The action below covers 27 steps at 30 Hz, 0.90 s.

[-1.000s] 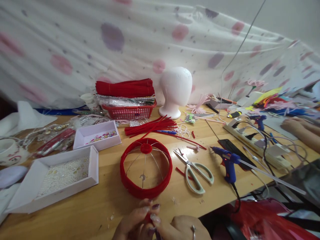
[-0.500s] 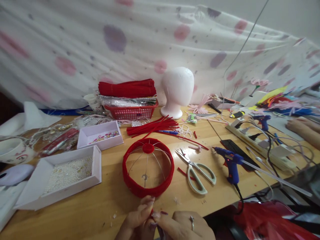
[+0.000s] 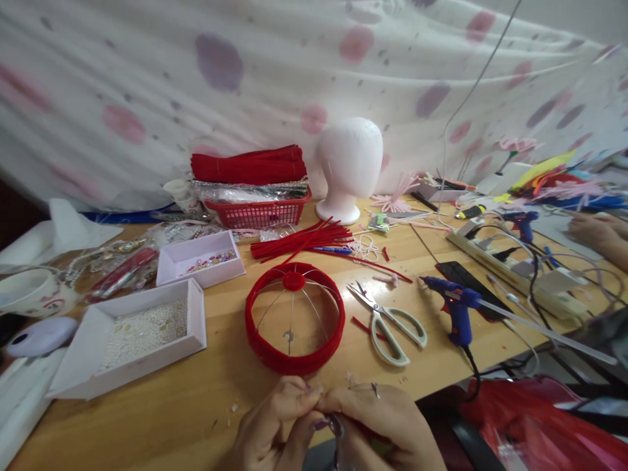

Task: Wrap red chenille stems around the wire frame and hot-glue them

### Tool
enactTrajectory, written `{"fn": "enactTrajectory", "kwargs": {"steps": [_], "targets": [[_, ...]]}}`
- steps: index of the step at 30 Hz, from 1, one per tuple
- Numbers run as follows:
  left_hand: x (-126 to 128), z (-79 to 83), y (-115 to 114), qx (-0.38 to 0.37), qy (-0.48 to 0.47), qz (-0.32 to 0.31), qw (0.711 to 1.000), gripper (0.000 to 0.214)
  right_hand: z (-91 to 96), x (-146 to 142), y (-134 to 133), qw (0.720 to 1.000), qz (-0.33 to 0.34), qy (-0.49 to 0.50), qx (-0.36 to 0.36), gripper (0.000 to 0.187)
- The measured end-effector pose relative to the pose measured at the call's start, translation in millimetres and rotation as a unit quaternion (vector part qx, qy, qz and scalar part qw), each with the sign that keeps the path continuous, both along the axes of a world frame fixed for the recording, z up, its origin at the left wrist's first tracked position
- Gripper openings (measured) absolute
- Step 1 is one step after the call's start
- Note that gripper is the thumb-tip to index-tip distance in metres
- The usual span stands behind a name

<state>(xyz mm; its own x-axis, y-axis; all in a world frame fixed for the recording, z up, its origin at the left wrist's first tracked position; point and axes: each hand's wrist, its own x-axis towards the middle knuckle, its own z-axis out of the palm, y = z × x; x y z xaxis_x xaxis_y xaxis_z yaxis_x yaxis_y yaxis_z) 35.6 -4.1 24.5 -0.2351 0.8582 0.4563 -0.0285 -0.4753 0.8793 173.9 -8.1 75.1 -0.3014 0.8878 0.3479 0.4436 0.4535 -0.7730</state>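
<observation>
At the front edge of the table, my left hand (image 3: 280, 418) and my right hand (image 3: 380, 415) meet with fingertips pinched together. Between them is a small red piece (image 3: 367, 433), mostly hidden by the fingers; its kind does not show. Just beyond stands a round frame (image 3: 294, 363) with a band wrapped in red fuzzy material, thin wire spokes and a red disc on top. White-handled scissors (image 3: 389, 325) lie partly spread to the right of it, over a short red strip. Behind the frame is a bundle of red pipe cleaners (image 3: 301, 241).
A blue glue gun (image 3: 457, 306) stands at right near a phone (image 3: 473, 288) and a power strip (image 3: 515, 275). White boxes of pearls (image 3: 197, 327) and gems (image 3: 239, 261) sit left. Behind are a red basket (image 3: 260, 214) and foam head (image 3: 349, 163). Another person's hand (image 3: 596, 232) is far right.
My hands have drawn closer together, and the right one has turned further over the red piece, which shows less between the fingertips. The whole view has shifted slightly; the table items stay in place.
</observation>
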Motion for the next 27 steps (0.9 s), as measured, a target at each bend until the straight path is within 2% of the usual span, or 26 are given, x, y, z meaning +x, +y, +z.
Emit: {"fn": "enactTrajectory", "kwargs": {"steps": [4,7,10,13,16,22,27], "targets": [[-13.4,-5.2,-2.5,-0.002,0.093,-0.014,0.996,0.005,7.2,8.3,-3.4,0.994,0.033,0.032,-0.096,0.023],[-23.9,-4.7,-4.8,0.004,0.157,-0.043,0.987,0.007,4.3,13.7,-1.8,0.988,0.074,0.06,-0.125,0.022],[-29.6,-1.1,-5.9,0.007,0.178,-0.041,0.983,0.011,-0.1,15.5,-0.7,0.984,0.072,0.056,-0.154,0.018],[-31.5,3.1,-4.9,0.055,0.217,-0.041,0.974,0.011,-2.7,13.5,-0.7,0.984,0.051,0.06,-0.159,0.018],[-32.4,5.6,-3.9,0.084,0.232,-0.032,0.969,0.009,-4.0,10.0,-0.5,0.982,0.063,0.074,-0.161,0.021],[-35.0,5.2,-6.1,0.018,0.184,-0.049,0.982,0.013,-3.9,4.6,1.2,0.986,0.064,0.06,-0.142,0.019],[-47.1,5.0,-2.6,-0.026,0.214,-0.034,0.976,0.014,-4.3,1.5,3.7,0.989,0.024,0.028,-0.144,0.014]]}}
